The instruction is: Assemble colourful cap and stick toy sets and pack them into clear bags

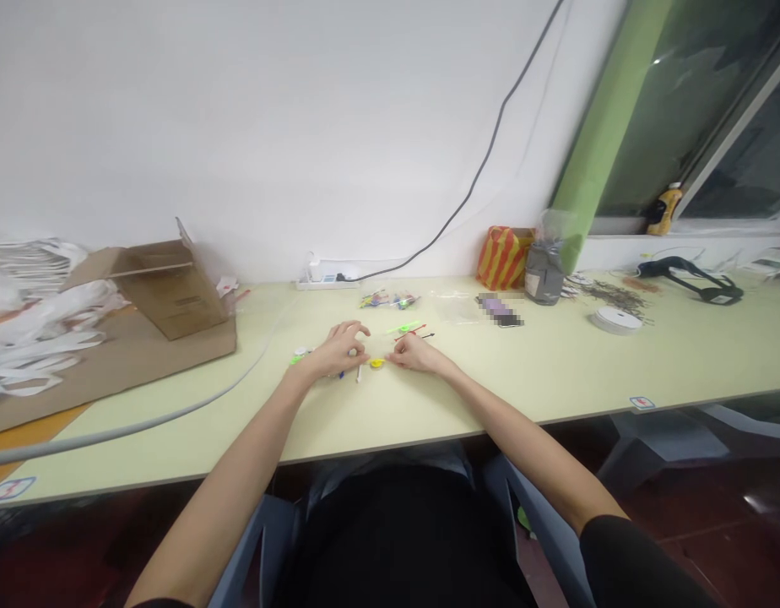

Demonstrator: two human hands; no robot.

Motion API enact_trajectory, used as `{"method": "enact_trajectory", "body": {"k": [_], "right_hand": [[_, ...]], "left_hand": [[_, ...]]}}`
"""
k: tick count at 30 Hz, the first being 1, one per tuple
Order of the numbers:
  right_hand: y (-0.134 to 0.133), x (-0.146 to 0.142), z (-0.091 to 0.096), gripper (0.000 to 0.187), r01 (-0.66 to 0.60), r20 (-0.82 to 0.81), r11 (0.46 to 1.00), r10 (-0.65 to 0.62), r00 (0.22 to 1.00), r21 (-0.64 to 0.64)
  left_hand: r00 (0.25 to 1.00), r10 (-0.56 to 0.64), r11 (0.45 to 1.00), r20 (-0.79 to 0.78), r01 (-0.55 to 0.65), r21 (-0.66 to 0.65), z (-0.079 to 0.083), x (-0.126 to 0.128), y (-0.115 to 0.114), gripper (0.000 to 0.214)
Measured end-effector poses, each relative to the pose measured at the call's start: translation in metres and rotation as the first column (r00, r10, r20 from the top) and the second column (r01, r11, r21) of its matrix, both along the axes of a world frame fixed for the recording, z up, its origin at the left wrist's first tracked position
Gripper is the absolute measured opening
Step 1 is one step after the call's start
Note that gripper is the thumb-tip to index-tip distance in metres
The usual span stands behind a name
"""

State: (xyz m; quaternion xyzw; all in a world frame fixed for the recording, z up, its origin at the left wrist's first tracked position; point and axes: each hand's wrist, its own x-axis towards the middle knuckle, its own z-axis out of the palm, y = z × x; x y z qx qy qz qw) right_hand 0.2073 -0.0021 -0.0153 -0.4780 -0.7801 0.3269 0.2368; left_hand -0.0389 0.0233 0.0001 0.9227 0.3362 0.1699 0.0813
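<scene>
Between my two hands, just over the tabletop, is a small yellow plastic piece (377, 364) with a rounded middle. My right hand (418, 355) pinches its right end between closed fingertips. At its left end are the thumb and fingers of my left hand (339, 350), curled in, with the index finger arched higher. A small white stick-like piece (359, 373) and a blue piece (341, 374) lie under and beside my left hand. Behind my right hand are a bright green pointer-like piece (403, 328), a red arrow (420, 328) and a dark arrow (429, 336). Green and white pieces (299, 355) show left of my left hand.
Bagged colourful pieces (390, 299) lie farther back, before a power strip (327, 282). An open cardboard box (175, 287) and white straps (48, 329) occupy the left. A grey cable (193, 408) crosses the table (555, 363). A striped bag (501, 257) and white roll (616, 319) stand right.
</scene>
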Motion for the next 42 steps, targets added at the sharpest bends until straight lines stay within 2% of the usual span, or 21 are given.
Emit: {"method": "enact_trajectory", "body": {"k": [7, 12, 14, 17, 20, 23, 28, 33, 37, 42], "right_hand": [[0.000, 0.001, 0.002, 0.040, -0.032, -0.005, 0.999, 0.031, 0.999, -0.033], [-0.006, 0.004, 0.002, 0.043, -0.114, -0.182, 0.993, 0.108, 0.977, -0.024], [-0.010, 0.005, 0.004, 0.045, -0.150, -0.341, 0.987, 0.122, 0.932, -0.057], [-0.012, 0.007, 0.012, 0.048, -0.177, -0.566, 0.978, 0.087, 0.820, -0.107], [-0.013, 0.008, 0.017, 0.049, -0.201, -0.635, 0.970, 0.070, 0.769, -0.136], [-0.013, 0.010, 0.015, 0.050, -0.208, -0.579, 0.956, 0.053, 0.813, -0.205], [-0.010, 0.009, 0.006, 0.052, -0.155, -0.395, 0.942, 0.027, 0.918, -0.297], [-0.005, 0.005, 0.002, 0.052, -0.129, -0.319, 0.940, 0.022, 0.948, -0.317], [-0.004, 0.003, 0.003, 0.047, -0.112, -0.249, 0.947, 0.036, 0.968, -0.300], [-0.003, 0.001, 0.009, 0.037, -0.095, -0.102, 0.973, 0.075, 0.992, -0.211]], "left_hand": [[0.999, -0.005, 0.999, 0.041, 0.006, -0.031, -0.001, -0.001, 0.000, 0.032], [0.998, -0.018, 0.999, 0.063, 0.020, -0.027, 0.004, 0.000, -0.005, 0.035], [0.990, -0.041, 0.999, 0.139, 0.042, -0.005, 0.014, 0.003, -0.010, 0.037], [0.951, -0.046, 0.999, 0.307, 0.042, 0.021, 0.031, 0.008, -0.016, 0.037], [0.937, -0.043, 0.999, 0.346, 0.038, 0.020, 0.035, 0.009, -0.018, 0.038], [0.965, -0.034, 0.999, 0.260, 0.037, -0.008, 0.026, 0.007, -0.015, 0.037], [0.995, 0.012, 0.999, 0.103, -0.009, -0.033, 0.010, 0.002, -0.008, 0.039], [1.000, 0.019, 0.997, 0.003, -0.018, -0.072, 0.001, -0.001, -0.002, 0.040], [0.999, 0.018, 0.997, -0.042, -0.021, -0.080, -0.003, -0.003, 0.002, 0.038], [0.995, 0.016, 0.999, -0.097, -0.019, -0.034, -0.003, -0.003, 0.003, 0.034]]}}
